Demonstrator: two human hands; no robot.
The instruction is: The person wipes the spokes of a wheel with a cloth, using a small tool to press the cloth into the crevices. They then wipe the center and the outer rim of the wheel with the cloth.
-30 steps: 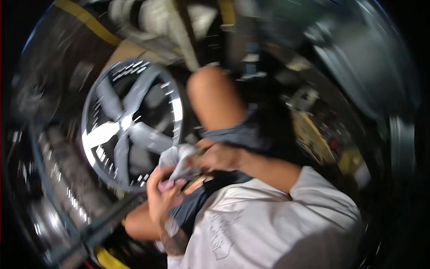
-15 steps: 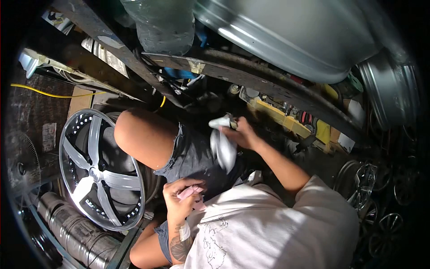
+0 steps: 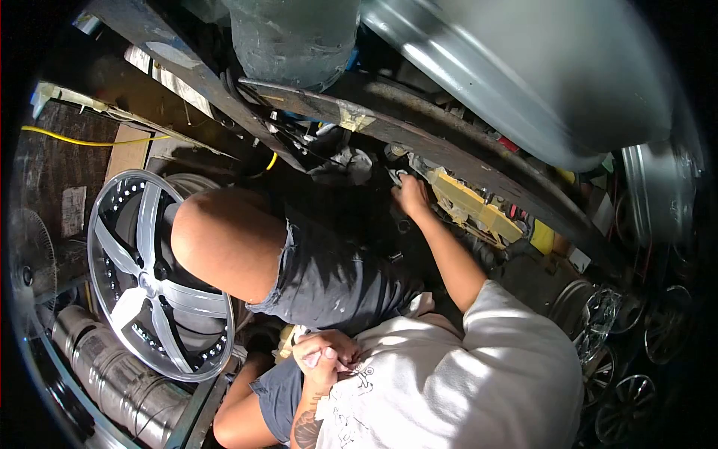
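Observation:
My left hand (image 3: 327,358) is closed around a pink cloth (image 3: 314,359), held close to my shirt and shorts. My right hand (image 3: 410,196) reaches away from my body beside a yellow tray (image 3: 475,206). Its fingers are curled round a small pale object, too small to name. A crumpled grey cloth or bag (image 3: 350,166) lies to the left of that hand. Past my bare knee, a five-spoke silver and black wheel rim (image 3: 147,284) stands with its face towards me.
A dark metal beam (image 3: 449,142) crosses above the tray. Large silver rims (image 3: 486,71) and a grey container (image 3: 295,45) are at the top. Stacked metal cylinders (image 3: 120,382) lie lower left. More rims (image 3: 624,408) hang at right. A yellow cable (image 3: 90,141) runs left.
My right hand has moved up and away, towards the yellow tray; the blurred white thing it held is no longer visible there. My left hand has moved down, closer to my shirt.

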